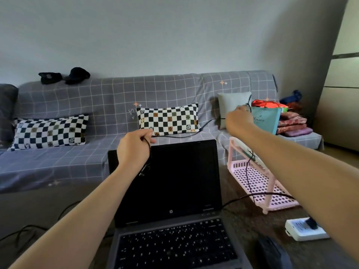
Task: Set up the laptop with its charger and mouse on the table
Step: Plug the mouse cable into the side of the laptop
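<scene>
A plain pale grey wall [155,35] is seen behind a long sofa draped in grey grid-patterned fabric [77,98]. Two black-and-white checked cushions [50,131] are laid on it. A beige panelled sliding door [342,94] is seen at right.

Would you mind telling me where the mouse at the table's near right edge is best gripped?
Judging by its pose, grip the dark mouse across its two long sides, coming from above: its domed back faces up and it lies flat on the table. It is blurred, so finer detail is unclear.
</scene>
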Demonstrator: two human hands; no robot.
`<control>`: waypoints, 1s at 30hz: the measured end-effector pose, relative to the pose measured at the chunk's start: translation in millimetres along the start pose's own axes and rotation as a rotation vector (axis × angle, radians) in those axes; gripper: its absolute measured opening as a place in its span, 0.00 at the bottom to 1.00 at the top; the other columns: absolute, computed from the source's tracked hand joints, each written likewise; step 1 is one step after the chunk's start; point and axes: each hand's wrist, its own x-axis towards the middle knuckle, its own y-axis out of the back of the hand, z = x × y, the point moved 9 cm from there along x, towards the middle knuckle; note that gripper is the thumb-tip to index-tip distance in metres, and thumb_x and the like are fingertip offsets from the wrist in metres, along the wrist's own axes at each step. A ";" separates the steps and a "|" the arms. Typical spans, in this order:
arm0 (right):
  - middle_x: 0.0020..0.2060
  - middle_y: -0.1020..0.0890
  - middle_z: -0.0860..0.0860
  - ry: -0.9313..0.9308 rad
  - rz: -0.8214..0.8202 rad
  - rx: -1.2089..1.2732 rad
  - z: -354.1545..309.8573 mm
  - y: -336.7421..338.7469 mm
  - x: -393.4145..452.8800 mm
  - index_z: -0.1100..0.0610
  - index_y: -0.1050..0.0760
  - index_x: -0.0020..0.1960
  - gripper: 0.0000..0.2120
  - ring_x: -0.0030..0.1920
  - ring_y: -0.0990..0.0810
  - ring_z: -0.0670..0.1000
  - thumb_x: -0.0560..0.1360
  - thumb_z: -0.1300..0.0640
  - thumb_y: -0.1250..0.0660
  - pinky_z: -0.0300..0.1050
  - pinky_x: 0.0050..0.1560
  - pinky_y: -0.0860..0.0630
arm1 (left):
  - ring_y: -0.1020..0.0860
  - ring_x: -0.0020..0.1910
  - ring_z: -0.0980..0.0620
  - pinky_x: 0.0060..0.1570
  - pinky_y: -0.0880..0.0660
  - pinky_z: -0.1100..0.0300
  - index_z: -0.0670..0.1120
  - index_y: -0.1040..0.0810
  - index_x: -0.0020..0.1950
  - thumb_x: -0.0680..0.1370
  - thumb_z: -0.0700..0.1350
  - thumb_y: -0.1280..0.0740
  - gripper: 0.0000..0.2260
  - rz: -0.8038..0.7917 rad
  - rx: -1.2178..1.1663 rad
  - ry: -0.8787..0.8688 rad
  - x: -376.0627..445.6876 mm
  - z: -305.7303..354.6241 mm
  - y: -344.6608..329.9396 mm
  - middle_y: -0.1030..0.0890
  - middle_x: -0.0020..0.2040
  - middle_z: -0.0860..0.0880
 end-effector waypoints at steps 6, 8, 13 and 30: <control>0.70 0.30 0.58 0.351 -0.169 0.444 -83.5 -26.6 0.9 0.55 0.36 0.73 0.21 0.65 0.28 0.58 0.80 0.59 0.45 0.49 0.63 0.32 | 0.22 0.46 0.53 0.44 0.30 0.58 0.53 0.19 0.54 0.80 0.44 0.43 0.13 0.196 0.115 0.157 14.5 -41.9 36.6 0.16 0.47 0.56; 0.69 0.29 0.56 0.391 -0.188 0.529 -97.7 -25.5 -4.7 0.56 0.31 0.70 0.21 0.66 0.28 0.55 0.78 0.59 0.40 0.46 0.65 0.34 | 0.23 0.43 0.54 0.42 0.31 0.59 0.51 0.20 0.59 0.81 0.45 0.43 0.13 0.235 0.087 0.226 17.8 -63.6 50.3 0.16 0.48 0.56; 0.59 0.20 0.51 0.417 -0.184 0.749 -120.4 -16.4 -14.1 0.57 0.19 0.57 0.12 0.55 0.24 0.46 0.75 0.58 0.36 0.37 0.54 0.34 | 0.29 0.29 0.57 0.27 0.29 0.65 0.42 0.21 0.59 0.80 0.39 0.41 0.12 0.242 -0.355 0.504 22.2 -121.4 55.5 0.17 0.43 0.50; 0.64 0.23 0.49 0.652 -0.047 0.679 -247.0 7.9 -89.8 0.51 0.25 0.64 0.19 0.67 0.31 0.53 0.74 0.57 0.36 0.54 0.68 0.42 | 0.28 0.35 0.52 0.32 0.33 0.64 0.42 0.22 0.45 0.76 0.36 0.38 0.06 -0.230 -0.141 0.567 -32.3 -170.4 70.5 0.23 0.40 0.45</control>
